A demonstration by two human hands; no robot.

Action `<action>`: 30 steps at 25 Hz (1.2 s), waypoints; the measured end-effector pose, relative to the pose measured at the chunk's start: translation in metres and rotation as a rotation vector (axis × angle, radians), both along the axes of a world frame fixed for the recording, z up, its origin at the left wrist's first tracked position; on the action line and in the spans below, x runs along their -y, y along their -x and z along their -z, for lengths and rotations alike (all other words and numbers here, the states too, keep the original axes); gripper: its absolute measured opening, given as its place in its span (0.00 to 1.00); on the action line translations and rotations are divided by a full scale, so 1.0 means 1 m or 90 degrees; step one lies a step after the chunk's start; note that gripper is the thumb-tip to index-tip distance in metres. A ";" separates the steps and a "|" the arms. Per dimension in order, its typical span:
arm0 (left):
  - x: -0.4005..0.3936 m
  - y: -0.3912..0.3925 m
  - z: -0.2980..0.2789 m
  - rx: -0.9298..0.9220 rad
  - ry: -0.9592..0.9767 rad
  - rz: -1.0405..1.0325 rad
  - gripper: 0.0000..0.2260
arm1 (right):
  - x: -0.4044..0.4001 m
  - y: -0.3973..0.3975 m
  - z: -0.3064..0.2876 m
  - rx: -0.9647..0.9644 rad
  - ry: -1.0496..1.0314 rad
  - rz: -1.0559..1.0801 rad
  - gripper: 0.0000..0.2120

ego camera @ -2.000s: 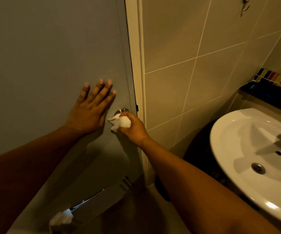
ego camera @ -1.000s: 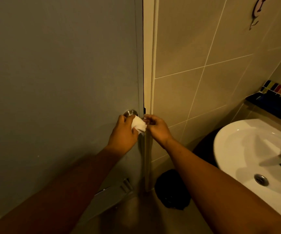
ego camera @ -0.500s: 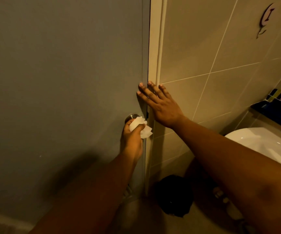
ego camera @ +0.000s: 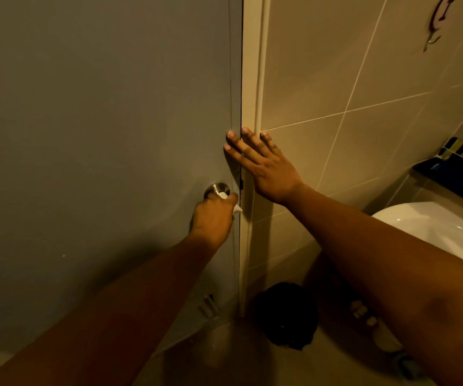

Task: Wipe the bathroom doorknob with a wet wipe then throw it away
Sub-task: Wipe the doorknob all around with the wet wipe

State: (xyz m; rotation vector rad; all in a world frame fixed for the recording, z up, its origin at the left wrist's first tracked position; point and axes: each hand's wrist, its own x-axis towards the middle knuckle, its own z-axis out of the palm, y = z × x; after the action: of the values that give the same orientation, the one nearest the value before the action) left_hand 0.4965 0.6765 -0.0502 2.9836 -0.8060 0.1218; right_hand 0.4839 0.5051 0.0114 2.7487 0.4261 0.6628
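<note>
- Our left hand (ego camera: 213,218) is wrapped around the round silver metal doorknob (ego camera: 217,190) on the grey door (ego camera: 99,135).
- The fingers of that hand are curled shut, and they hold the white wet wipe (ego camera: 235,208) against the knob.
- The knob sits low down, close to the right edge of the door. It sticks straight out of the door toward us.
- The knob is just past our curled fingers, a bit up and away from us. Only its top rim peeks out above the hand.
- We can see two small white bits of the wipe, one by the knob and one at the right side of the hand. The rest is hidden inside the fist.
- Our right hand (ego camera: 263,165) is flat and open and holds nothing. Its fingers are spread over the crack between the door and the pale door frame (ego camera: 251,79), above the knob.
- The left hand is the near one, so we think it does the rubbing while the right hand steadies us.
- We think the wiping is not done yet, and the wipe is not thrown away.
- A dark lump (ego camera: 286,316) sits on the floor by the bottom of the frame. It may be a bin, but it is too dark to tell.
- The white sink (ego camera: 433,227) is cut off at the right edge of the view.
</note>
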 end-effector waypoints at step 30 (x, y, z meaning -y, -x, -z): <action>-0.036 0.012 0.017 -0.301 0.542 -0.032 0.37 | -0.037 0.030 0.041 -0.080 -0.354 0.060 0.25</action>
State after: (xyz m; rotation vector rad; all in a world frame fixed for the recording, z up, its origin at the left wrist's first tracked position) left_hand 0.4845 0.7125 -0.0670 2.0974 -0.4532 -0.1882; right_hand 0.4544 0.5422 -0.0297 3.3232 0.1474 0.6655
